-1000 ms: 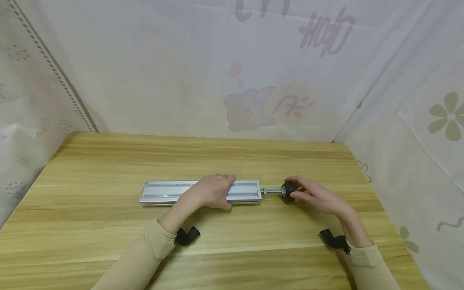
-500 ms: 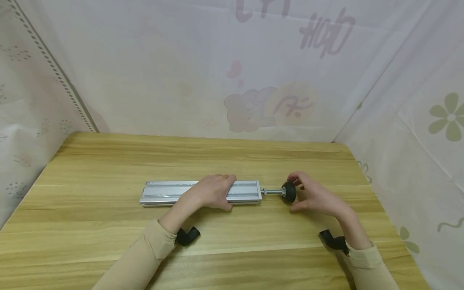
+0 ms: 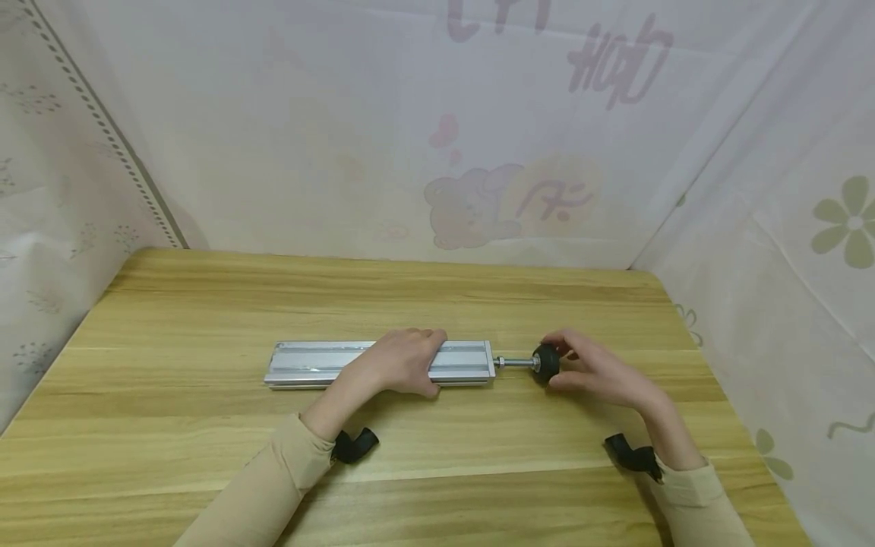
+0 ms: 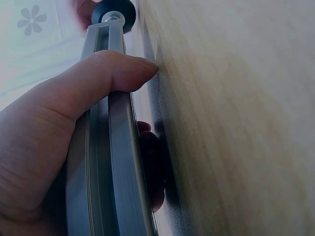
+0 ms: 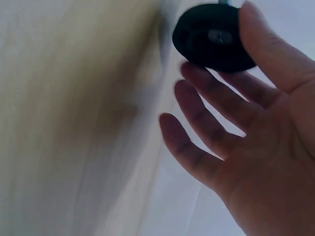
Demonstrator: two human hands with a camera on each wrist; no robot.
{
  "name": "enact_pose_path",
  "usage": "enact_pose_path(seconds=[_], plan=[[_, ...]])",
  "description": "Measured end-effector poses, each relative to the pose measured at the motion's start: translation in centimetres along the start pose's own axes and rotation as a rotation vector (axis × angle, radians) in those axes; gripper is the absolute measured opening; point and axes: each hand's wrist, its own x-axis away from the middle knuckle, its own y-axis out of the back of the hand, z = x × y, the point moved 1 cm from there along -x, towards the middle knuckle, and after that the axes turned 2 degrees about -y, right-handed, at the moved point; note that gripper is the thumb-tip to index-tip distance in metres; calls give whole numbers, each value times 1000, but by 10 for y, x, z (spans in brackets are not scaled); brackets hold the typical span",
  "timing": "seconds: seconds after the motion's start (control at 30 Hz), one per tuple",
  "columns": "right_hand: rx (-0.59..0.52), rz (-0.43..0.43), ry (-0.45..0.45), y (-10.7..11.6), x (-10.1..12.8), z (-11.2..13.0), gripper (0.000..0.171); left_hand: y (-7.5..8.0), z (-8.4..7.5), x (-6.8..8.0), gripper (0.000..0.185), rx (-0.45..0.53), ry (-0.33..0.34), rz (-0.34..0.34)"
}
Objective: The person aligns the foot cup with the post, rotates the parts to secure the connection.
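Observation:
A silver aluminium profile point(image 3: 307, 358) lies lengthwise across the wooden table in the head view. My left hand point(image 3: 402, 363) grips it right of its middle, thumb on the near side and fingers over the far side. In the left wrist view the thumb wraps over the grooved profile point(image 4: 123, 152). From its right end plate a threaded rod point(image 3: 517, 362) with a nut sticks out, ending in a round black levelling foot point(image 3: 545, 364). My right hand point(image 3: 601, 374) pinches the rim of that foot between thumb and fingers. The right wrist view shows the foot's dark underside point(image 5: 206, 39) against the thumb.
The wooden table point(image 3: 437, 494) extends on all sides of the profile. Pale printed cloth point(image 3: 307, 137) hangs behind it and at both sides. A black curved wrist mount point(image 3: 354, 445) sits at the left wrist, and another mount point(image 3: 630, 454) at the right.
My right fingers gripped the foot, spread away from it half a second ago, and have closed back onto its rim. The left hand and profile have stayed in place.

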Motion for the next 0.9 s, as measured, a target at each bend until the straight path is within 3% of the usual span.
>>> enact_pose_path(seconds=[0.3,0.53,0.9], plan=[[-1,75,-26,4,2,1,67,-1,0,1,62,-4,-2,-6],[-51,3,-19,0,-1,2,80,-2,1,0,60,-12,-6,-7],[47,-90,18,-7,-7,5,77,-1,1,-1,61,-12,-1,1]])
